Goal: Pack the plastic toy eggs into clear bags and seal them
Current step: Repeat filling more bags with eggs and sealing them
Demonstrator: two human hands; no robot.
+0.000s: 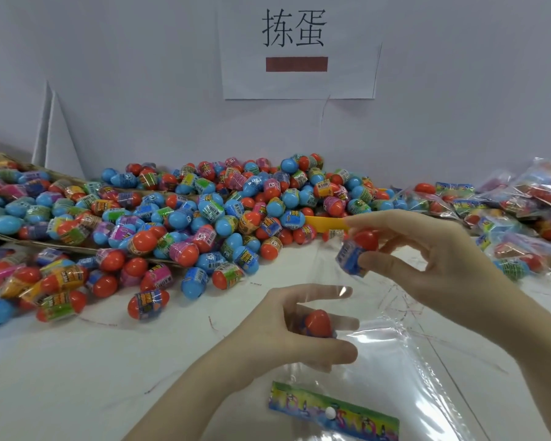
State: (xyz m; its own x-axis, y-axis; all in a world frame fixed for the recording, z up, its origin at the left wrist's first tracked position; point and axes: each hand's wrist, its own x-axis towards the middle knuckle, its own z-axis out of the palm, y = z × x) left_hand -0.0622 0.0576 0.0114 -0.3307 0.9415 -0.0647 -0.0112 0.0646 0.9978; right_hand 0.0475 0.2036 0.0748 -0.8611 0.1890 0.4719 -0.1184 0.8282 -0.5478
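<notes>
My left hand (287,326) is curled around a red-topped toy egg (319,323), low in the middle of the view. My right hand (427,259) pinches a second egg (358,249), red on top with a blue wrapper, held higher and to the right. Under both hands lies a clear bag (404,370) with a colourful printed header strip (331,412) at its near end. Whether either egg is inside the bag I cannot tell. A big heap of red and blue eggs (204,211) covers the table's far left and middle.
Filled, sealed clear bags (522,214) pile up at the right. A flattened cardboard sheet (77,246) lies under part of the egg heap. A yellow flat object (326,222) pokes out behind my right hand. A paper sign (296,49) hangs on the white wall.
</notes>
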